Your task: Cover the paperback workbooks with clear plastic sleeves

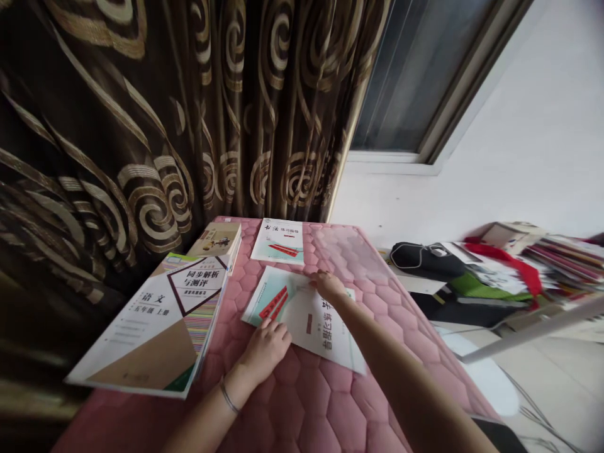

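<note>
A white calligraphy exercise booklet [302, 308] with a red-and-teal picture lies turned sideways on the pink quilted cover. My left hand [265, 349], a thin bracelet at its wrist, has its fingers curled at the booklet's near edge, by the red picture. Across at the far edge, my right hand [328, 286] grips the booklet with its fingers bent and pressed together; my forearm hides part of the cover title. Just beyond it rests a second, similar booklet [278, 242], flat. To the left is a stack of larger workbooks [155, 327].
Behind the workbooks stands a pile of smaller tan books [217, 242]. A dark patterned curtain [189, 113] hangs at the back, beside a window [415, 75]. On the right, beyond the pink quilted cover [401, 321], lie a black pouch [425, 261], papers and a red strap [514, 264].
</note>
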`<state>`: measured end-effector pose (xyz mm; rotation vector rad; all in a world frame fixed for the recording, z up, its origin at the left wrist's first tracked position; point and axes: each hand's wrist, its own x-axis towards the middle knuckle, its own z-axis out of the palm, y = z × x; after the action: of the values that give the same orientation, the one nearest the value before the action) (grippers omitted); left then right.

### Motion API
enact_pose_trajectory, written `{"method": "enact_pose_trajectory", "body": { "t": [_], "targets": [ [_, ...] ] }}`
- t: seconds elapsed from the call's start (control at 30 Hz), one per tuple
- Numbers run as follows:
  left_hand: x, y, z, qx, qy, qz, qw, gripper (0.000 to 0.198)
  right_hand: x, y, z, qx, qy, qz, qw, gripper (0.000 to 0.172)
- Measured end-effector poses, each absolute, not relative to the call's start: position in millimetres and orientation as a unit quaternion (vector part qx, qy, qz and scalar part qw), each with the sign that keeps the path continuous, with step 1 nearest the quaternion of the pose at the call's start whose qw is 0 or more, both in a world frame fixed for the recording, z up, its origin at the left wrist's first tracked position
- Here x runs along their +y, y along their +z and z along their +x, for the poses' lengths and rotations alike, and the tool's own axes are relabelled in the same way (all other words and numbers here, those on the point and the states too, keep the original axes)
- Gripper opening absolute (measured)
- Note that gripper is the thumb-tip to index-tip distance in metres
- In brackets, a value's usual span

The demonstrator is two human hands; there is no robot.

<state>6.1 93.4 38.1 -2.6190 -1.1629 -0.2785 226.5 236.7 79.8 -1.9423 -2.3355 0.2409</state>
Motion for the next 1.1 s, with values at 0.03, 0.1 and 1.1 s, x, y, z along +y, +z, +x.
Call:
{"method": "enact_pose_trajectory", "body": {
  "t": [0.03,0.1,1.1],
  "targets": [
    [95,38,1,-0.418,-0.1,-0.894,0.128,0.014,234,80,229,-0.757,0.085,-0.646,0.047,0.028],
    [100,39,-11,-0.462,-0.116,-0.872,0.113,0.017,224,79,237,-0.736,0.1,-0.667,0.05,0.024],
    [194,36,-17,-0.718,-0.341,-0.578,-0.185,0.029,161,42,254,-0.569,0.277,-0.731,0.255,0.014]
  ]
}}
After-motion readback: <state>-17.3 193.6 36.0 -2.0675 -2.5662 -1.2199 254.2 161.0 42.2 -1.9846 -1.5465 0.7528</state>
